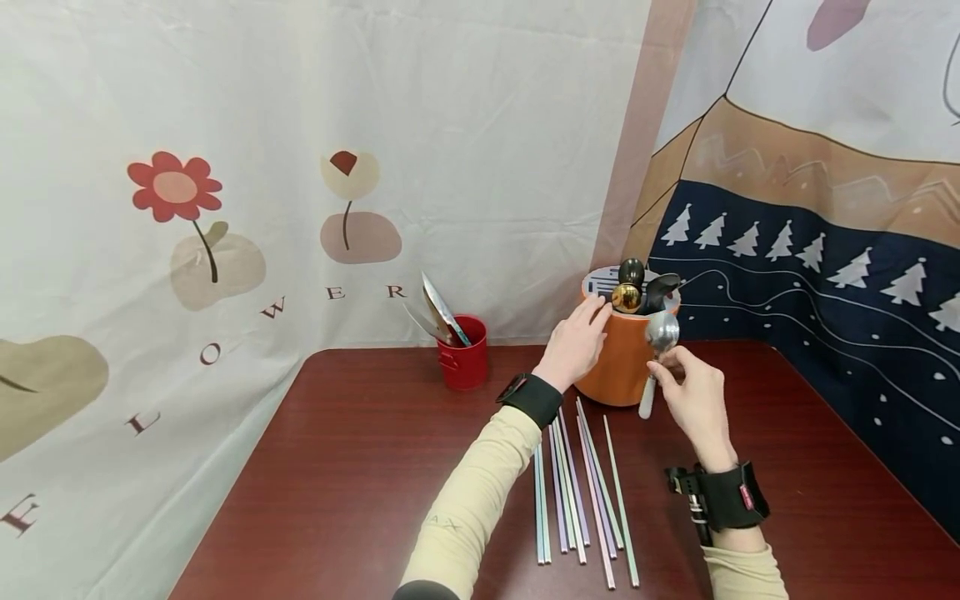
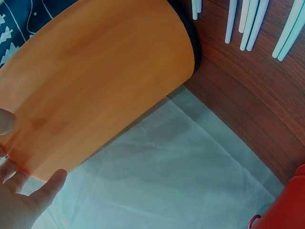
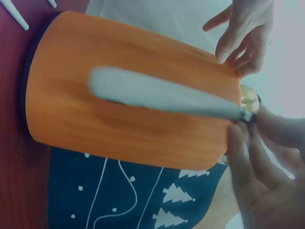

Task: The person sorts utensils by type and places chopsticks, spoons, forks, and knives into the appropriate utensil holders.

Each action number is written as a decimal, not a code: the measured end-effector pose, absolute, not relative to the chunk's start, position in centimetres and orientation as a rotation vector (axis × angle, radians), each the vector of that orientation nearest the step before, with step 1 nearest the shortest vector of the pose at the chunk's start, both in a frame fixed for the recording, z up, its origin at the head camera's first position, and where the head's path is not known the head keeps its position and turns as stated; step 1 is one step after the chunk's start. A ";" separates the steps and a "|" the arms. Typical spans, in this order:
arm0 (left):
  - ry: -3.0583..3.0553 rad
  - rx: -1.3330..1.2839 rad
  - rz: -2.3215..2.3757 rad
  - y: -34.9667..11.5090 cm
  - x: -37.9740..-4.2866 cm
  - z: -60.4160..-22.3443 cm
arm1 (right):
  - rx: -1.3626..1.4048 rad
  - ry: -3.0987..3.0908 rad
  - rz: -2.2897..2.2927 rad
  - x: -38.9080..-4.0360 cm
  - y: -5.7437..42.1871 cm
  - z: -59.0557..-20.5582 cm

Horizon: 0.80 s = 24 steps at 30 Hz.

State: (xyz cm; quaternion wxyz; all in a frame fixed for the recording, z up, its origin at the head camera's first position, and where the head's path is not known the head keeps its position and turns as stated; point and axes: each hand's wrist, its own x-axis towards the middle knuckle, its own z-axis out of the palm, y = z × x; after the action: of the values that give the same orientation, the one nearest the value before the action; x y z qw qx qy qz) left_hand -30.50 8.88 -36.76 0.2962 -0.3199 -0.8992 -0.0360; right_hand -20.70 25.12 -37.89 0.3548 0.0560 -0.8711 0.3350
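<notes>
My right hand (image 1: pixel 692 398) pinches a spoon (image 1: pixel 663 332) by its neck, between thumb and fingers. The bowl points up and the pale handle (image 3: pixel 162 95) hangs down in front of the orange utensil holder (image 1: pixel 618 367). My left hand (image 1: pixel 573 343) grips that holder at the left of its rim; its fingers (image 2: pixel 50 191) show at the rim in the left wrist view. Inside the holder stand a gold spoon or ladle (image 1: pixel 626 297) and dark utensils (image 1: pixel 662 290), their rounded heads up. The holder's inside is mostly hidden.
Several pastel chopsticks (image 1: pixel 588 492) lie loosely side by side on the dark red wooden table (image 1: pixel 360 483). A small red bucket (image 1: pixel 462 367) at the back holds knives (image 1: pixel 446 310). Printed cloth (image 1: pixel 495 150) hangs behind the table, with a dark tree-patterned part at right.
</notes>
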 end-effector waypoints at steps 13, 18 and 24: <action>-2.393 -0.840 -0.060 9.0 -30.5 -36.7 | 0.025 -1.563 1.176 -21.2 24.2 -37.1; -2.393 -0.829 -0.030 8.9 -30.4 -36.6 | 0.031 -1.351 1.232 -22.4 23.8 -35.4; -2.386 -0.837 -0.038 8.8 -30.4 -36.6 | 0.036 -1.346 1.238 -25.3 24.0 -33.8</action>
State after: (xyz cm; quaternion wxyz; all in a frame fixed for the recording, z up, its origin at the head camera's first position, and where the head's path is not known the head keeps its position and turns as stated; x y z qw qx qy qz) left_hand -30.39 8.80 -36.61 0.3016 -0.3155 -0.8996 -0.0144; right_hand -25.29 24.01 -33.76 0.6100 0.0158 -0.5831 0.5362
